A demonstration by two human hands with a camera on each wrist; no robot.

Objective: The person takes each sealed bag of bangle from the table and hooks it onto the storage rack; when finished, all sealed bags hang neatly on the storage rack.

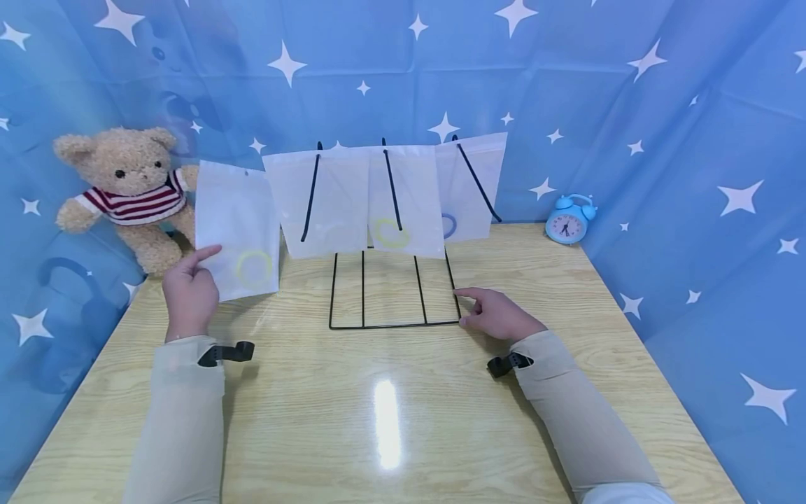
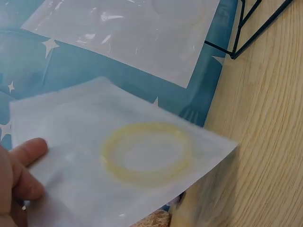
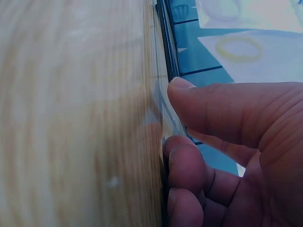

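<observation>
My left hand (image 1: 192, 294) pinches a white plastic bag (image 1: 236, 210) by its left edge and holds it up beside the rack. A pale yellow ring (image 2: 147, 153) shows through the front of this bag, and a small hole is near its top. My right hand (image 1: 500, 313) grips the black wire rack (image 1: 395, 326) at the front right corner of its base, thumb (image 3: 189, 97) against the wire. Three similar white bags hang on the rack's prongs: a left one (image 1: 336, 203), a middle one (image 1: 415, 189) with a yellow ring, and a right one (image 1: 475, 175) with a blue ring.
A teddy bear (image 1: 129, 175) in a striped shirt sits at the back left, partly behind the held bag. A blue alarm clock (image 1: 569, 220) stands at the back right. Blue star-patterned cloth (image 1: 693, 175) surrounds the wooden table (image 1: 302, 420).
</observation>
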